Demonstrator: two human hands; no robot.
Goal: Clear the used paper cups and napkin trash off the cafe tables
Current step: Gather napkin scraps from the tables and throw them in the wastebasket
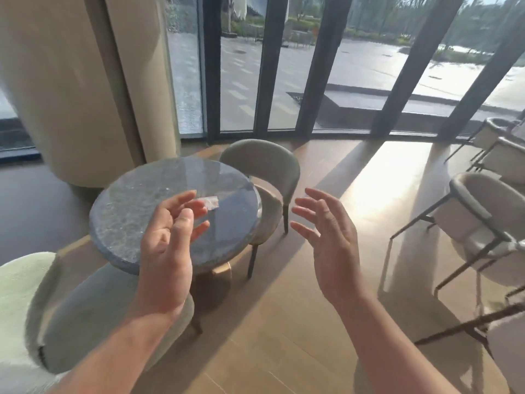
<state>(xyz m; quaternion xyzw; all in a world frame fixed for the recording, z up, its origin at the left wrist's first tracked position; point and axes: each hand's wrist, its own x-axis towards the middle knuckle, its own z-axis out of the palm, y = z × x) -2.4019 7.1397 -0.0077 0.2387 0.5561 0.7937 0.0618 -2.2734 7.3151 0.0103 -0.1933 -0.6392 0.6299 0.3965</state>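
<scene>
At the far left a broad pale column [71, 95] is seen, and at the near left the back of a pale green chair [20, 294]. Just right of these stands the round stone table [130, 206]. No paper cup is seen on it.

The left hand [167, 245] is held up over the near right part of the tabletop, palm turned inward, fingers [186, 196] loosely curled, with nothing gripped so far as can be made out.

Just beyond those fingertips, toward the far right of the tabletop, a small pale napkin scrap [211, 202] is seen lying flat. Its long axis runs roughly left to right, slightly tilted, so its left end is the end presented to the fingers. In the picture that end meets the fingertips, but whether it is actually touched cannot be told, as the view is blurred.

Behind the table's far right edge a grey chair [264, 163] is tucked in.

Further right, the right hand [329, 240] is held over the wooden floor [284, 322], clear of the table, fingers straight and spread, empty. More chairs [483, 206] are seen at the far right, in front of the glass doors [355, 81].

The left hand is judged the nearer one, so a short reach forward and right and a pinch across the scrap's narrow width is what would be called for.
</scene>
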